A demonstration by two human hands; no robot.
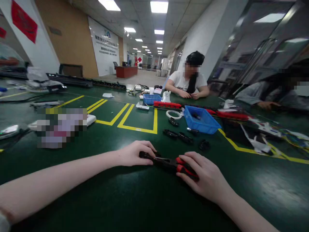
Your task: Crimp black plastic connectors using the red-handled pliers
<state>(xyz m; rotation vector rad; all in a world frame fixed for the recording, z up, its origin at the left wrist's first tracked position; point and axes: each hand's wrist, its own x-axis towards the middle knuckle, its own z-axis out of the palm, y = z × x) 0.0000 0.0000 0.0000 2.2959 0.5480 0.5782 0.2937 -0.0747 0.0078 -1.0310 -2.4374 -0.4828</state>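
Pliers [172,163], likely stiff and weighty, best gripped by the red-black handles [180,169], are held over the counter [108,199] in half-curled fingers of the right hand [207,174], while a light-looking black piece [144,155] is pinched by the left hand [133,154], fingers nearly closed.

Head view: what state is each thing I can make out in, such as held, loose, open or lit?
Pliers: held; jaws too unclear to judge.
Black part: held at the pliers' nose.
Left hand: closed on the black part.
Right hand: around the pliers' handles.
Large blue bin: upright, open-topped.
White ring: lying flat.
Ceiling light: lit.
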